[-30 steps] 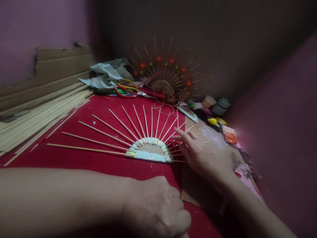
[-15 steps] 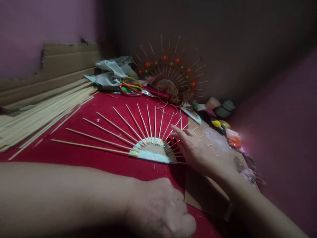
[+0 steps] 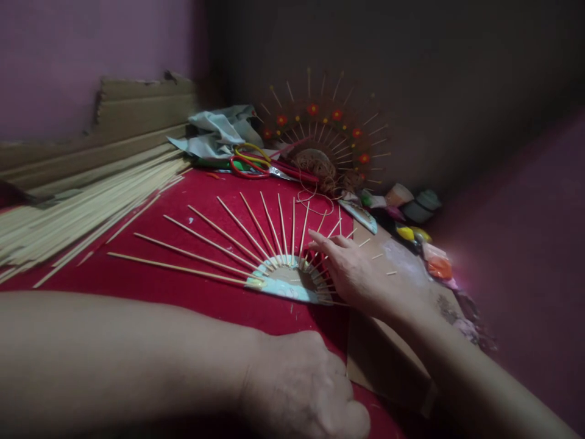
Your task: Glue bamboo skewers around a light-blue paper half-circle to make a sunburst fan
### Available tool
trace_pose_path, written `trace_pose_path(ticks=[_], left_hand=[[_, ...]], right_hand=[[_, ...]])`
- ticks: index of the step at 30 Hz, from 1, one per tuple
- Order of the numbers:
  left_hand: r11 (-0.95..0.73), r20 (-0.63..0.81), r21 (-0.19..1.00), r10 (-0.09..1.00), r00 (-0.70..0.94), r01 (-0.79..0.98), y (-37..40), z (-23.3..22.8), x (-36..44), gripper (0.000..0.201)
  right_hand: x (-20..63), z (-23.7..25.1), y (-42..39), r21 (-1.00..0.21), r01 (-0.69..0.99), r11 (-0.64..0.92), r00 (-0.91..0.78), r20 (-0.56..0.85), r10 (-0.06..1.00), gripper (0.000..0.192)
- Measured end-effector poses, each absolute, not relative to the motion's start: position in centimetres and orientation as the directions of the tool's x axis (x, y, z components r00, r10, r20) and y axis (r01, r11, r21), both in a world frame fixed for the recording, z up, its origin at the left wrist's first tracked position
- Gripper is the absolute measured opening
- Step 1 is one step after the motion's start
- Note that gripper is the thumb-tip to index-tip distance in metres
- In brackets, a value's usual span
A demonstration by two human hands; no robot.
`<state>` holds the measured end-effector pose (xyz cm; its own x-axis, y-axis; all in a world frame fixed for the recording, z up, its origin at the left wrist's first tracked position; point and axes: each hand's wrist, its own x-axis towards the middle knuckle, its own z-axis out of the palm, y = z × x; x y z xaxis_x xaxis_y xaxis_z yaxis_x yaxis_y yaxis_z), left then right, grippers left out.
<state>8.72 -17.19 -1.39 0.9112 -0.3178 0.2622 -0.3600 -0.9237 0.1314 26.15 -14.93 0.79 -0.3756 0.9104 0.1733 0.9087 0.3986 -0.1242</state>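
Note:
A half-round card base [image 3: 284,281] lies on the red cloth [image 3: 196,195], with several thin bamboo sticks [image 3: 214,244] fanning out from it. My right hand [image 3: 354,271] rests flat on the fan's right side, fingers spread over the short sticks there and touching them. My left hand [image 3: 304,390] lies near the bottom edge, curled into a loose fist on the cloth; whether it holds anything is hidden. My left forearm stretches across the front.
A big bundle of long bamboo sticks [image 3: 77,204] and cardboard [image 3: 137,110] lie at the left. Red-and-yellow scissors [image 3: 256,164], crumpled paper [image 3: 219,131], a finished flowered fan [image 3: 324,137] and small clay packets [image 3: 411,228] sit behind. A cardboard sheet [image 3: 397,341] lies under my right arm.
My right hand has slid a little left, further onto the short sticks of the fan. The view has shifted slightly; my left hand stays curled in place.

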Motion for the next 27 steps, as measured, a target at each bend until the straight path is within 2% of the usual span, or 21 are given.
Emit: trace_pose_path(ticks=[3, 11, 19, 23, 27], left_hand=[[-0.924, 0.244, 0.131, -0.321, 0.915, -0.359, -17.1, -1.5, 8.8, 0.014], [-0.924, 0.172, 0.143, -0.330, 0.928, -0.355, -17.3, -1.6, 9.0, 0.013], [-0.925, 0.243, 0.135, -0.317, 0.917, -0.356, -17.4, -2.3, 9.1, 0.014], [-0.924, 0.318, 0.161, -0.283, 0.905, -0.346, -17.5, -2.7, 9.0, 0.017], [-0.930, 0.329, 0.173, -0.256, 0.909, -0.324, -17.5, -3.0, 9.1, 0.017]], right_hand=[[25.5, 1.4, -14.6, -0.125, 0.905, 0.407, -0.384, 0.169, 0.908, 0.061], [24.2, 0.8, -13.7, -0.091, 0.863, 0.497, -0.483, 0.138, 0.864, 0.069], [24.0, 0.8, -13.5, -0.093, 0.868, 0.488, -0.478, 0.112, 0.871, 0.075], [23.5, 1.2, -13.3, -0.108, 0.854, 0.509, -0.496, 0.127, 0.859, 0.067], [22.7, 1.5, -13.2, -0.111, 0.817, 0.566, -0.554, 0.119, 0.824, 0.061]])
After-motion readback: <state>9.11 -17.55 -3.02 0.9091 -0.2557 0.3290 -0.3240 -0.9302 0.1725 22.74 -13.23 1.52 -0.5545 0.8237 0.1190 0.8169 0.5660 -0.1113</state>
